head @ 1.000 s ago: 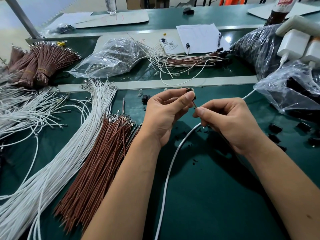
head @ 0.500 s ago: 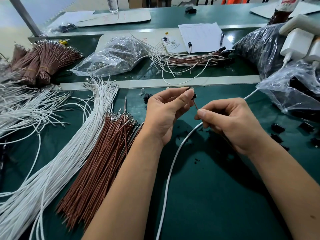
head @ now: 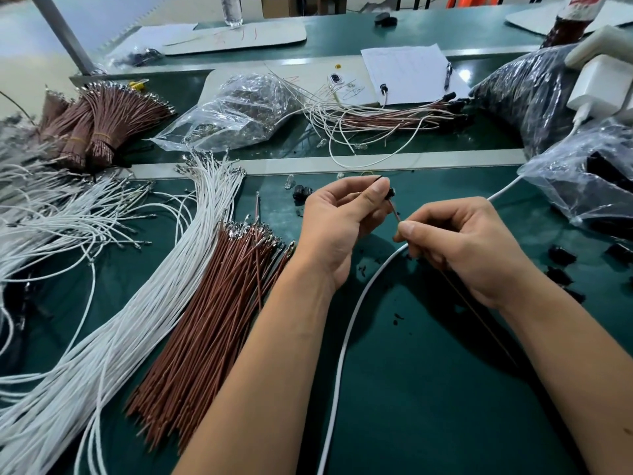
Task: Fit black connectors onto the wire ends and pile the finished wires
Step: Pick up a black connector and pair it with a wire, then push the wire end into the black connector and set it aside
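Presently: left hand [head: 337, 228] pinches black connector [head: 389, 193] above the green table [head: 428, 389]; right hand [head: 459, 248] pinches brown wire [head: 396, 214] just below it. Little changed over the last second: wire end remains at the connector, so seating is likely unfinished. Terminal entry hidden by fingertips; insertion depth indeterminable.

The right hand [head: 469, 248] has been drawn slightly away from the left hand [head: 339, 221], so that more of the brown wire [head: 396, 214] is exposed below the black connector [head: 389, 193].
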Available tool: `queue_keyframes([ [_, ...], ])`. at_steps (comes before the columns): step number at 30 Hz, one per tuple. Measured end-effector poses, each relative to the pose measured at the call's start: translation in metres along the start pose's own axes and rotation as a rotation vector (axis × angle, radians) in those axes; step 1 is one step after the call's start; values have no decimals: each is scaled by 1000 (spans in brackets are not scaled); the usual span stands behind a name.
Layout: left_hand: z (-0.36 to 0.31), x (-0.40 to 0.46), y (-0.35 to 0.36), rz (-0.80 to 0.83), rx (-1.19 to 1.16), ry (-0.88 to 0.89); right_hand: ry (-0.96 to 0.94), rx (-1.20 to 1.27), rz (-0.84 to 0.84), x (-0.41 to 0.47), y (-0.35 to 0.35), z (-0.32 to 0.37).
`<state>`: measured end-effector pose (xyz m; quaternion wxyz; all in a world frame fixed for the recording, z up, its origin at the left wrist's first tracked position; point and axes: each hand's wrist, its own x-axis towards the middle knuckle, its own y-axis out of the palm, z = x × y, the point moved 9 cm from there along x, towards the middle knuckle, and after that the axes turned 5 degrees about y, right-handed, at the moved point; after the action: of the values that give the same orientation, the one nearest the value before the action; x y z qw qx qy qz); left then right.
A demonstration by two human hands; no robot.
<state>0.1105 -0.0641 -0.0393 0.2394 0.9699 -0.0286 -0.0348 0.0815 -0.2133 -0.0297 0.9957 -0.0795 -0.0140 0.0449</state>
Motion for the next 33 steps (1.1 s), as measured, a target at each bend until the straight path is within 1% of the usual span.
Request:
queue_keyframes([
  [3, -3, -1, 1, 39, 7, -11, -18, -2, 2, -2, 3, 1],
  [6, -16, 0, -10, -16, -17, -2, 21, 115, -20, 3, 5, 3],
  [8, -29, 1, -22, -85, -31, 21, 34, 98, -92, 14, 5, 9],
  [10, -43, 0, -36, -161, -14, 58, 39, -17, -114, 32, 17, 19],
  [13, -66, -6, -66, -335, 92, 105, 83, -171, 3, 66, 64, 35],
  [16, -94, -17, -101, -515, 152, 140, 154, -262, 103, 92, 119, 46],
  [18, -120, -22, -124, -603, 306, 201, 153, -354, 128, 103, 152, 53],
  [21, -150, -30, -152, -701, 629, 251, 52, -580, 135, 112, 200, 71],
  [23, -158, -36, -163, -743, 751, 248, -14, -770, 100, 114, 224, 79],
  [25, -159, -41, -169, -772, 845, 228, 5, -832, 76, 115, 237, 77],
  [28, -158, -41, -170, -769, 937, 240, 104, -750, 68, 117, 232, 69],
  [30, -155, -39, -168, -754, 956, 248, 166, -609, 80, 117, 223, 65],
  [33, -151, -35, -159, -739, 978, 249, 200, -398, 105, 114, 215, 58],
])
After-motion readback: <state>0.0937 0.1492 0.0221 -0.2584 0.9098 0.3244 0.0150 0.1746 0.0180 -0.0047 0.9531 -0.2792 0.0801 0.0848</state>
